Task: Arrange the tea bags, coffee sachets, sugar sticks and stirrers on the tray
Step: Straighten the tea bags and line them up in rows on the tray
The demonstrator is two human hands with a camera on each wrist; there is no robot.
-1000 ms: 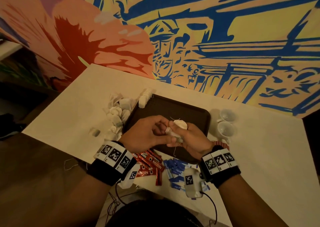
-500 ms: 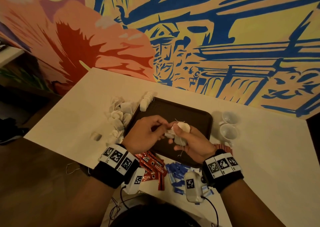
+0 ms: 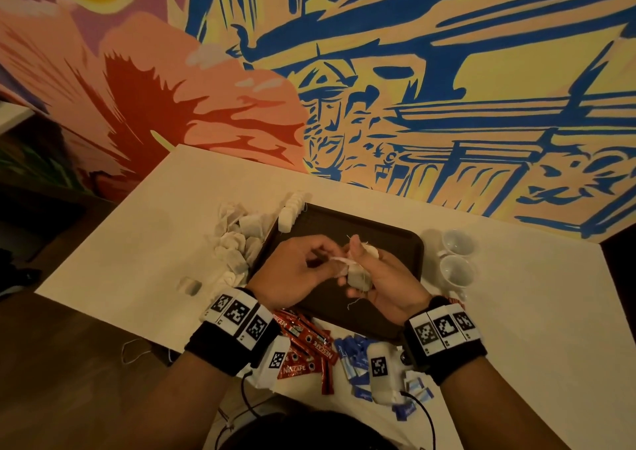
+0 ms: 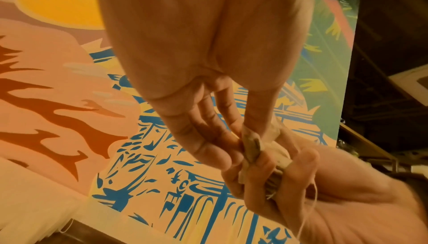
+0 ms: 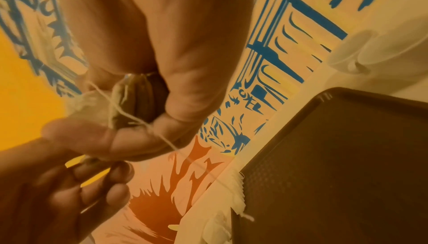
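Note:
A dark brown tray (image 3: 392, 243) lies on the white table (image 3: 137, 250). Both hands hover over it. My right hand (image 3: 358, 267) grips a small bundle of tea bags (image 3: 358, 277) with loose strings; the bundle's edges (image 5: 136, 99) show between its thumb and fingers. My left hand (image 3: 328, 260) pinches the edge of one tea bag (image 4: 252, 145) in that bundle. A loose pile of tea bags (image 3: 234, 243) lies left of the tray. A short row of them (image 3: 290, 208) stands at its far-left corner. Red coffee sachets (image 3: 306, 343) and blue sugar sticks (image 3: 354, 356) lie near the front edge.
Two white cups (image 3: 456, 257) stand right of the tray; one cup (image 5: 382, 52) shows in the right wrist view. A small pale object (image 3: 191, 286) lies alone on the table's left part. The painted wall (image 3: 413, 88) runs behind the table.
Both hands stay over the tray with the bundle. The left fingers have shifted their pinch on a tea bag and drawn its edge slightly left. The head view has tilted a little.

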